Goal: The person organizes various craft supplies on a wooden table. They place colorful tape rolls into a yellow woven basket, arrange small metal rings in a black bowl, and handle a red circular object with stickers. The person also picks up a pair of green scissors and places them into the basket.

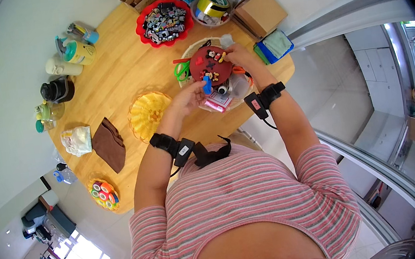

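Observation:
My left hand (189, 98) pinches a small blue object (207, 85) between thumb and fingers; its exact kind is hard to make out. My right hand (238, 55) has its fingertips on the edge of a dark red round piece (198, 63) decorated with cartoon mouse figures. That round piece rests on top of a woven basket (191, 48) full of small items. Green-handled scissors (182, 70) stick out on its left, and an orange handle (238, 70) shows by my right wrist. A pink-and-white packet (218, 101) lies at the near side, beside a clear plastic piece (240, 86).
A yellow woven basket (145, 116) sits left of my left forearm, with a folded brown cloth (109, 146) beyond. A red scalloped bowl (141, 36) of toy cars, a tub with tape rolls (213, 5) and a cardboard box (263, 12) line the far side. Bottles (81, 53) stand along the left wall.

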`<move>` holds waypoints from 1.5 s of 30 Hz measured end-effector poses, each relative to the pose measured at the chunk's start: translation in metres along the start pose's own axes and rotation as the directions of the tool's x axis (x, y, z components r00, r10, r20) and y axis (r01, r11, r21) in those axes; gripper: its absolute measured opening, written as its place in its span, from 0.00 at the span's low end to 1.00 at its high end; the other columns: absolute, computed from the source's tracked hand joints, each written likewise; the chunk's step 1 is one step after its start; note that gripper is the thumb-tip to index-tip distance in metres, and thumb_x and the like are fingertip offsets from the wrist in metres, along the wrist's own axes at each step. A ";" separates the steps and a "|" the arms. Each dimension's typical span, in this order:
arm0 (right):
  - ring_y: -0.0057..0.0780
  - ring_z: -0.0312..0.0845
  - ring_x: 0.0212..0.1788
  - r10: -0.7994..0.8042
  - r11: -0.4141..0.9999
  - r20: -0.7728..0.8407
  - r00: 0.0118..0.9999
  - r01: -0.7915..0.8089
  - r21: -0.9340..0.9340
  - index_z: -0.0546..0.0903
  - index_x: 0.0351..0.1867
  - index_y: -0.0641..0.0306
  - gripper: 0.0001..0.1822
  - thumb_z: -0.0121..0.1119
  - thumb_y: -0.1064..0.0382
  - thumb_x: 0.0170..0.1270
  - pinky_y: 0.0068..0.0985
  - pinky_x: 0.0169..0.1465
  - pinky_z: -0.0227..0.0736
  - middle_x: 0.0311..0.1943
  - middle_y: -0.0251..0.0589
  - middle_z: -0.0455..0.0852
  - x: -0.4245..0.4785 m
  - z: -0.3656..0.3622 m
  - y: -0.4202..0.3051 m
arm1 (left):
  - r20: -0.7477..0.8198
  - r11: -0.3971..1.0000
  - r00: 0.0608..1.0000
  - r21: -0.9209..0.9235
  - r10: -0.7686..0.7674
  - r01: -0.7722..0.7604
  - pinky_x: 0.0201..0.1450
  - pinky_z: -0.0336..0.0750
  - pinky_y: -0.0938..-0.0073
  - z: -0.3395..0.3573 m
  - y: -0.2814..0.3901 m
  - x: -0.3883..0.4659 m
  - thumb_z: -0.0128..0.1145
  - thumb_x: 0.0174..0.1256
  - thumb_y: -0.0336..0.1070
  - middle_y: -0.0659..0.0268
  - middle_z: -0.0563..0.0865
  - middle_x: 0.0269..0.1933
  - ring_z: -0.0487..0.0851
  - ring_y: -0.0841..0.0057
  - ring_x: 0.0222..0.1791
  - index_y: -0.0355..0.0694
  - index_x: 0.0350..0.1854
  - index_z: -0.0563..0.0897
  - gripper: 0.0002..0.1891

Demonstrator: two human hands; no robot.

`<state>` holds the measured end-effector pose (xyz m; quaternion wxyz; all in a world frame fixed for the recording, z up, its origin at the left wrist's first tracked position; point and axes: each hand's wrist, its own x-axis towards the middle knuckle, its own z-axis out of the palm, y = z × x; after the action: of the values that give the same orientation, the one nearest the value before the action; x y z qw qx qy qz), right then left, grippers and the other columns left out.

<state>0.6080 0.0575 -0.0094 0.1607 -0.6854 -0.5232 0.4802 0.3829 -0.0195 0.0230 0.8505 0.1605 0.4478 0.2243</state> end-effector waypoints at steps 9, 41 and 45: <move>0.24 0.76 0.35 -0.097 0.880 -0.139 0.986 0.150 0.451 0.76 0.39 0.67 0.14 0.60 0.67 0.49 0.21 0.37 0.71 0.33 0.38 0.80 -0.034 -0.003 -0.027 | 0.116 0.994 0.990 -0.089 0.075 -0.065 0.39 0.73 0.77 0.007 0.020 -0.028 0.56 0.57 0.37 0.66 0.82 0.37 0.80 0.78 0.34 0.43 0.45 0.73 0.14; 0.33 0.73 0.50 -0.532 0.410 0.577 0.619 -0.408 0.816 0.67 0.54 0.63 0.21 0.51 0.61 0.60 0.39 0.52 0.68 0.50 0.42 0.75 -0.131 0.132 -0.223 | 0.084 0.578 0.591 -0.358 0.802 -0.733 0.62 0.57 0.54 -0.094 0.037 -0.192 0.53 0.49 0.65 0.60 0.60 0.65 0.59 0.61 0.64 0.44 0.65 0.54 0.45; 0.22 0.73 0.46 -0.437 0.768 0.520 0.734 0.003 0.641 0.67 0.56 0.59 0.23 0.53 0.57 0.60 0.29 0.51 0.68 0.45 0.34 0.77 -0.149 0.152 -0.252 | 0.024 0.450 0.531 -0.566 0.847 -0.691 0.62 0.57 0.50 -0.091 0.032 -0.228 0.55 0.45 0.67 0.58 0.62 0.64 0.61 0.59 0.63 0.44 0.65 0.55 0.47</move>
<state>0.3420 -0.0141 0.1717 0.2391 -0.3191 -0.4468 0.8009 0.1857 -0.1062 0.1458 0.7188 0.1584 0.1137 0.6674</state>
